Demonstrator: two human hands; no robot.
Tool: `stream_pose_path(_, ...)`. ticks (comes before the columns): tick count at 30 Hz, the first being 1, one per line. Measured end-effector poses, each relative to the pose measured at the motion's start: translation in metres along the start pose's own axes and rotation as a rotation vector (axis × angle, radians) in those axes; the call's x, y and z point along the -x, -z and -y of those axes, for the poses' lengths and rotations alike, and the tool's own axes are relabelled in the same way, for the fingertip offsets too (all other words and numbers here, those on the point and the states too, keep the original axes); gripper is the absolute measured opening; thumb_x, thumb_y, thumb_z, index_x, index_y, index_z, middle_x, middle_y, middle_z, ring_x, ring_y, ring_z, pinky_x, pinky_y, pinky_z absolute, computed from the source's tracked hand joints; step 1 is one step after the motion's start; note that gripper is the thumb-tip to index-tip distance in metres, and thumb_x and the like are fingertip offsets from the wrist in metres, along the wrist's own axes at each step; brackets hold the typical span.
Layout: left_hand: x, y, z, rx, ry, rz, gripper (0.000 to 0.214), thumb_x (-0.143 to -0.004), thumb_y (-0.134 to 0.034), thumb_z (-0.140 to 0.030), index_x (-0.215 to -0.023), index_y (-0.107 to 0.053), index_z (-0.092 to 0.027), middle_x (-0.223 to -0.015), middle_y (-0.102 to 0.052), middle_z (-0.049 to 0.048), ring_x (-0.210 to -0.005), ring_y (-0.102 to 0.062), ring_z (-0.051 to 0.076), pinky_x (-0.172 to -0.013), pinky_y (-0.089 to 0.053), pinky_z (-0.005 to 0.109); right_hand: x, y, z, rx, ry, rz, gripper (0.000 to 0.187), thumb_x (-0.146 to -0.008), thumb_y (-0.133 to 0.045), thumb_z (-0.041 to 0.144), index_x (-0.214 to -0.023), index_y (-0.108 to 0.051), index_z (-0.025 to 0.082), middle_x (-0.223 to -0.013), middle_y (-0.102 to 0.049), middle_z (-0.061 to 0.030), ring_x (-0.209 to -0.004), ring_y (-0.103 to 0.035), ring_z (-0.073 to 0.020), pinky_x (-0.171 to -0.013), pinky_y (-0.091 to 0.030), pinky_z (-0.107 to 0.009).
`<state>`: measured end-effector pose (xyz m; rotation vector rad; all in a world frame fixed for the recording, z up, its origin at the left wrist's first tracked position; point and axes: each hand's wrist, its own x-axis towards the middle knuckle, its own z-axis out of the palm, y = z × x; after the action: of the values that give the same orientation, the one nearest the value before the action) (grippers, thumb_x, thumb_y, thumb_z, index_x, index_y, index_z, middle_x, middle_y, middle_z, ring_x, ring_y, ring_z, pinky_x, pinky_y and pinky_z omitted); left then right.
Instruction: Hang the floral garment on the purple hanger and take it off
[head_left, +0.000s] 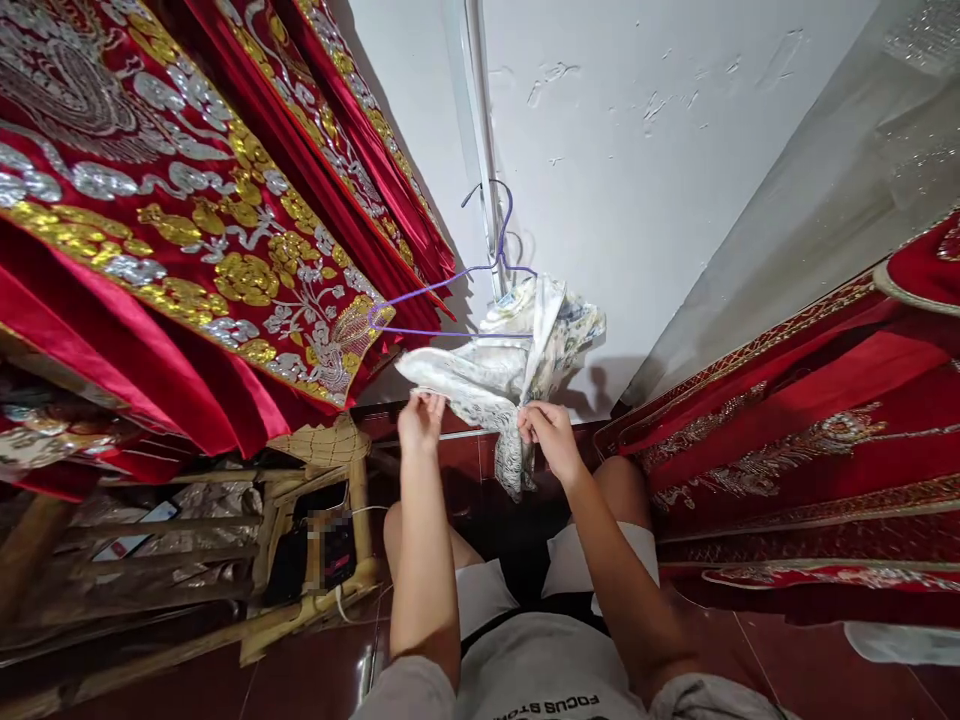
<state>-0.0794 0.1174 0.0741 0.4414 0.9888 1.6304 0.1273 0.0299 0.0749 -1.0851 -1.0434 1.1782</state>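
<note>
A pale patterned cloth (501,372) hangs folded over a purple wire hanger (480,272), which is hooked on a grey pipe (484,150) against the white wall. My left hand (420,420) pinches the cloth's lower left edge. My right hand (550,432) pinches the lower right part, where a strip of cloth dangles below the fingers. Both arms reach forward over my knees.
Red garments with gold and silver embroidery (187,220) hang close on the left, and similar red embroidered cloth (810,450) lies on the right. A bamboo chair (300,540) with items on it stands at lower left. The floor is dark red tile (810,670).
</note>
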Motion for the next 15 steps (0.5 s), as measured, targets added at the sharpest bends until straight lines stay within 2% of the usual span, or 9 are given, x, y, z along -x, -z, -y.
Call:
stream_pose_path(2, 0.012, 0.001, 0.024, -0.019, 0.049, -0.015, 0.028, -0.09, -0.068, -0.021, -0.067, -0.052, -0.017, -0.063, -0.051, -0.0028, -0.058, -0.052, 0.009, -0.069, -0.048, 0.024, 0.006, 0.011, -0.013, 0.006, -0.057, -0.024, 0.026, -0.079, -0.055, 0.036, -0.057, -0.055, 0.022, -0.046, -0.048, 0.0032, -0.045, -0.042, -0.0124, -0.05, -0.033, -0.027)
stream_pose_path(4, 0.025, -0.006, 0.034, -0.022, 0.036, 0.041, 0.022, -0.084, -0.076, -0.026, -0.073, -0.06, -0.017, -0.071, -0.059, -0.0005, -0.065, -0.057, 0.01, -0.071, -0.048, 0.023, 0.01, 0.025, -0.02, 0.111, -0.096, -0.004, 0.03, -0.081, -0.056, 0.038, -0.056, -0.054, 0.022, -0.046, -0.047, 0.0023, -0.046, -0.042, -0.0134, -0.051, -0.034, -0.028)
stream_pose_path(7, 0.049, -0.026, 0.03, -0.029, -0.082, 0.308, 0.031, -0.079, -0.084, -0.044, -0.083, -0.065, -0.019, -0.08, -0.062, 0.0013, -0.073, -0.059, 0.014, -0.071, -0.049, 0.024, 0.008, 0.042, -0.019, 0.346, -0.051, -0.02, 0.035, -0.087, -0.061, 0.045, -0.061, -0.058, 0.021, -0.057, -0.055, -0.0012, -0.059, -0.051, -0.0175, -0.061, -0.043, -0.031)
stream_pose_path(9, 0.069, -0.043, 0.023, -0.143, -0.178, 0.518, 0.035, -0.083, -0.08, -0.053, -0.085, -0.066, -0.02, -0.082, -0.061, 0.002, -0.075, -0.058, 0.016, -0.071, -0.049, 0.026, 0.003, 0.042, -0.012, 0.364, 0.043, 0.002, 0.038, -0.093, -0.057, 0.055, -0.077, -0.064, 0.022, -0.075, -0.064, -0.0044, -0.079, -0.06, -0.022, -0.075, -0.049, -0.033)
stream_pose_path(10, 0.078, -0.051, 0.019, -0.23, -0.224, 0.599, 0.034, -0.086, -0.076, -0.054, -0.086, -0.067, -0.021, -0.082, -0.061, 0.0024, -0.076, -0.058, 0.016, -0.073, -0.049, 0.028, 0.0, 0.039, -0.007, 0.31, 0.086, 0.056, 0.041, -0.096, -0.051, 0.06, -0.088, -0.066, 0.023, -0.086, -0.066, -0.0056, -0.089, -0.062, -0.0237, -0.083, -0.051, -0.035)
stream_pose_path(12, 0.092, -0.063, 0.014, -0.419, -0.356, 0.697, 0.031, -0.094, -0.068, -0.051, -0.089, -0.069, -0.021, -0.086, -0.062, 0.0038, -0.083, -0.06, 0.018, -0.08, -0.05, 0.03, -0.005, 0.029, 0.002, 0.162, 0.128, 0.25, 0.048, -0.098, -0.045, 0.066, -0.108, -0.066, 0.024, -0.103, -0.068, -0.0072, -0.105, -0.063, -0.0252, -0.095, -0.051, -0.038)
stream_pose_path(13, 0.095, -0.066, 0.011, -0.497, -0.444, 0.699, 0.03, -0.095, -0.066, -0.05, -0.09, -0.071, -0.021, -0.092, -0.062, 0.0053, -0.09, -0.061, 0.02, -0.086, -0.05, 0.032, -0.008, 0.024, 0.007, 0.109, 0.125, 0.365, 0.048, -0.097, -0.05, 0.065, -0.114, -0.065, 0.023, -0.106, -0.068, -0.0074, -0.108, -0.063, -0.0255, -0.098, -0.051, -0.039)
stream_pose_path(15, 0.092, -0.064, 0.009, -0.589, -0.583, 0.644, 0.027, -0.095, -0.067, -0.048, -0.092, -0.072, -0.021, -0.109, -0.061, 0.0083, -0.111, -0.059, 0.023, -0.1, -0.047, 0.036, -0.014, 0.018, 0.016, 0.111, 0.095, 0.545, 0.042, -0.088, -0.068, 0.056, -0.112, -0.066, 0.021, -0.101, -0.069, -0.0062, -0.102, -0.065, -0.0252, -0.094, -0.053, -0.038)
